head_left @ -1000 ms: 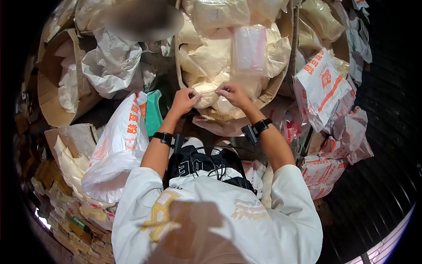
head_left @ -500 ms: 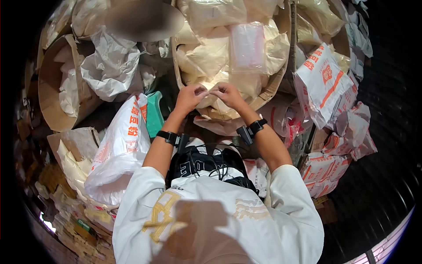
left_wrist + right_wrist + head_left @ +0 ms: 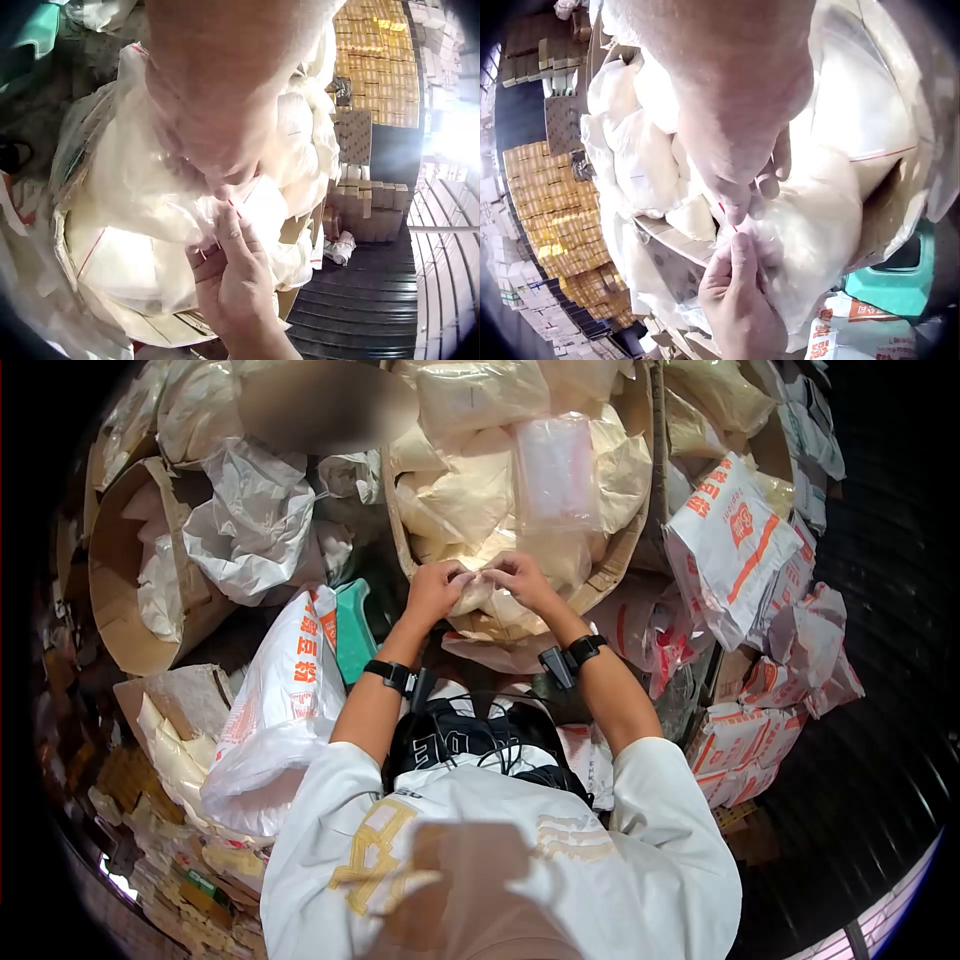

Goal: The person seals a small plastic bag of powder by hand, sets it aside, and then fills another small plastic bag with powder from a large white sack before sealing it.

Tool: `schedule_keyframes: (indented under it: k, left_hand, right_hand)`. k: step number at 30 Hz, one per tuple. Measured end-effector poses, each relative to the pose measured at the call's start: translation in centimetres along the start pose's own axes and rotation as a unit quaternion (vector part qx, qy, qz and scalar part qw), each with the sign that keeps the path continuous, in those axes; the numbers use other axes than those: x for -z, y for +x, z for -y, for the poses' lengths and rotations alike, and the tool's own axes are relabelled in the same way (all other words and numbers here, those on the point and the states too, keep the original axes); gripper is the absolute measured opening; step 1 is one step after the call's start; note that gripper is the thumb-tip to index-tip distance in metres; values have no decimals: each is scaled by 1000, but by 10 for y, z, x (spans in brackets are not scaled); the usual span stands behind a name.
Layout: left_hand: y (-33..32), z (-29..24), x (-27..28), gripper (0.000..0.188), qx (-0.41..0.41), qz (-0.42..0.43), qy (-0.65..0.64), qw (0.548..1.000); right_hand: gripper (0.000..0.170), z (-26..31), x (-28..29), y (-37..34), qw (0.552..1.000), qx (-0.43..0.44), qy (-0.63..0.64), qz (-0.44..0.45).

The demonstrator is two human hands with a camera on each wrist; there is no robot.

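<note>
In the head view, my left hand (image 3: 434,595) and right hand (image 3: 522,580) are close together over the near edge of a large cardboard box (image 3: 640,510). Between them is a clear zip bag (image 3: 810,225) filled with cream-coloured powder, its mouth edged by a thin red strip. Thumb and fingers of the right hand (image 3: 240,289) pinch this red-lined edge, as the left wrist view shows. From the other side, the left hand (image 3: 739,300) pinches the same edge a short way off. Similar filled bags (image 3: 455,500) lie heaped in the box.
A pack of flat clear bags (image 3: 557,475) lies on the heap. Left of my legs stand a white printed sack (image 3: 290,660) and a green plastic container (image 3: 352,630). More printed sacks (image 3: 735,545) are piled right. Another cardboard box (image 3: 115,560) stands at the far left.
My hands have come closer together along the bag's edge, covering most of the strip that showed between them. The head view has shifted slightly.
</note>
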State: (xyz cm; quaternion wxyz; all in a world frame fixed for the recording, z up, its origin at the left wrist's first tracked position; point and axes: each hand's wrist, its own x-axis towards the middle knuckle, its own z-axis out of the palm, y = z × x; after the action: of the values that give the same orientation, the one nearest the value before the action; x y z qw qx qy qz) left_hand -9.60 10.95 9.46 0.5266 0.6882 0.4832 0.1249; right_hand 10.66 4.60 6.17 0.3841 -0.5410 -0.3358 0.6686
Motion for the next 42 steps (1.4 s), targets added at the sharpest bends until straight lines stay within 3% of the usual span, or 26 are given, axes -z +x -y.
schedule_keyframes:
  k: [4,9,15,18,21,28,31,35,39,41,42]
  left_hand:
    - [4,9,1,20,21,28,-45,998]
    - [1,-7,-4,26,46,-14,2,999]
    - [2,-9,-16,25,49,-37,34,998]
    - [0,-9,-16,19,9,-59,21,998]
    - [-9,-4,-9,18,6,-58,65,996]
    - [-37,21,15,11,-91,-92,100,986]
    - [-44,35,23,9,-145,-124,93,977]
    - [-50,51,28,10,-106,-125,124,979]
    - [-44,47,34,7,-90,-141,61,984]
    - [-40,48,41,9,-8,-99,11,995]
    - [-39,50,43,10,-21,-94,17,995]
  right_hand:
    - [13,-7,2,7,996,27,-84,-4]
    - [17,-7,-7,13,983,42,-175,-30]
    - [21,-8,-6,12,983,62,-172,-27]
    - [21,-1,-10,10,976,97,-187,-57]
    - [22,1,-17,7,983,75,-141,-87]
    - [21,-9,-14,8,995,54,-46,-70]
    - [22,-12,-7,9,993,22,-92,-73]
    - [25,-19,-3,12,994,33,-58,-84]
    - [23,6,2,12,993,39,-102,-51]
    - [23,18,5,12,994,-4,-111,-13]
    - [22,15,7,16,982,41,-185,-21]
